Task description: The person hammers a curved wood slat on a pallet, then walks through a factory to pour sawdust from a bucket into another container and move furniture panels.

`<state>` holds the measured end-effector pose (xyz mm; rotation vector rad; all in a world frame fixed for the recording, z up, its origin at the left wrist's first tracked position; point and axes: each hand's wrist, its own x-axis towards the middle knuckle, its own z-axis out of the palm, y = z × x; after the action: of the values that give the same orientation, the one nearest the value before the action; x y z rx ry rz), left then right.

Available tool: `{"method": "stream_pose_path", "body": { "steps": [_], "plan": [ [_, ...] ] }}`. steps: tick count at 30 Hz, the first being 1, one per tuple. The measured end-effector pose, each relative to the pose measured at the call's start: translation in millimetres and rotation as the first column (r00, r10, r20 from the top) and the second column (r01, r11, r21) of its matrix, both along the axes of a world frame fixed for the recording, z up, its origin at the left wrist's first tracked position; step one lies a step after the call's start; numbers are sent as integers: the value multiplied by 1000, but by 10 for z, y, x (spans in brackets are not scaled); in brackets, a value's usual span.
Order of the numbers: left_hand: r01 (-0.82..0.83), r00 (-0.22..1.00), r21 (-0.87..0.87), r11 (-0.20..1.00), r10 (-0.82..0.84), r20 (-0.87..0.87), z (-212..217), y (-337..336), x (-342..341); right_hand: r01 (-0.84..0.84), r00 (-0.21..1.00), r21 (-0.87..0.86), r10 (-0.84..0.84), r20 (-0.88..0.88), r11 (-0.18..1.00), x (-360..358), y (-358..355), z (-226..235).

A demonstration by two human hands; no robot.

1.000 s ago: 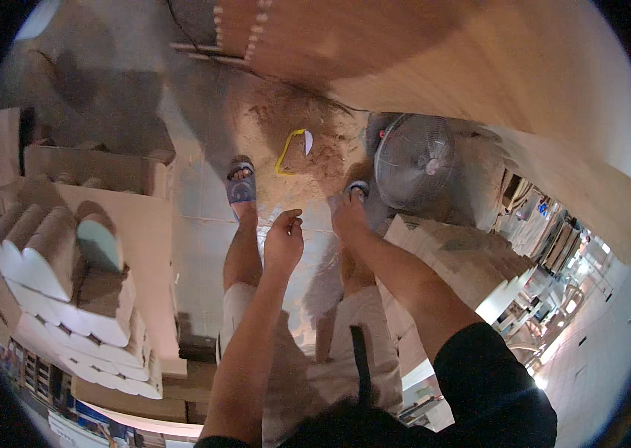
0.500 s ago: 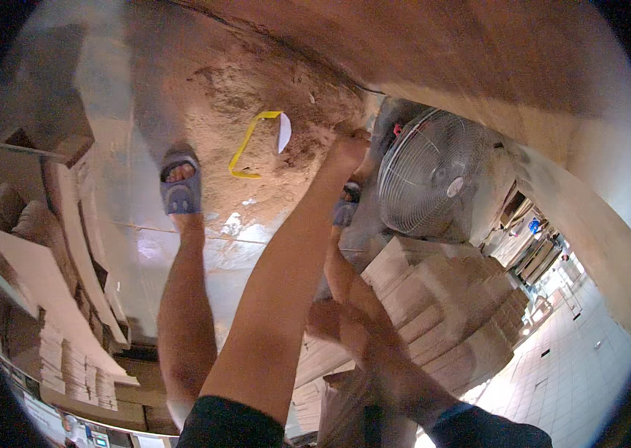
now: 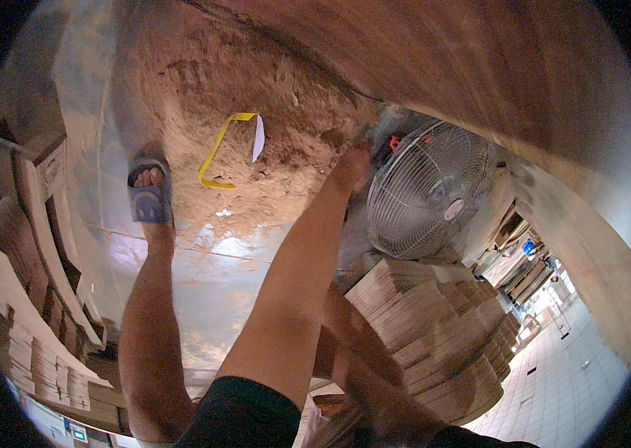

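Fan is nr L hand (slipper: smiley print).

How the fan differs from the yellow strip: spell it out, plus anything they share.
Shape: the fan is a round wire cage, while the yellow strip is thin and sharply bent.
Size: the fan is far bulkier than the strip.
Colour: the fan's cage is greyish; the strip is bright yellow.
Both appear to be at floor level.
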<state>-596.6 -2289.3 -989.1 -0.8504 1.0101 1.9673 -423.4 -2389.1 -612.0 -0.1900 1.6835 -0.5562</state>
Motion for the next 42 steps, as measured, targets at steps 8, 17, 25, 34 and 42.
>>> {"method": "stream_pose_path", "body": {
  "steps": [8,17,25,34,42],
  "plan": [
    [-150,979,234,961,111,171,-104,195,166,-3,1000,-5,3,11,1000,67,93,78],
    [-209,976,124,970,199,89,2,273,240,22,1000,-13,-21,22,1000,157,153,77],
    [111,946,-35,993,-116,-304,497,109,-23,29,1000,-9,-29,-3,1000,144,222,15],
    [248,800,-369,896,-404,-443,547,-82,-181,48,999,-95,-49,-7,994,415,11,143],
    [370,753,-436,821,-539,-376,1705,-179,-711,88,993,-70,-93,-69,994,553,-16,225]
  ]
}}
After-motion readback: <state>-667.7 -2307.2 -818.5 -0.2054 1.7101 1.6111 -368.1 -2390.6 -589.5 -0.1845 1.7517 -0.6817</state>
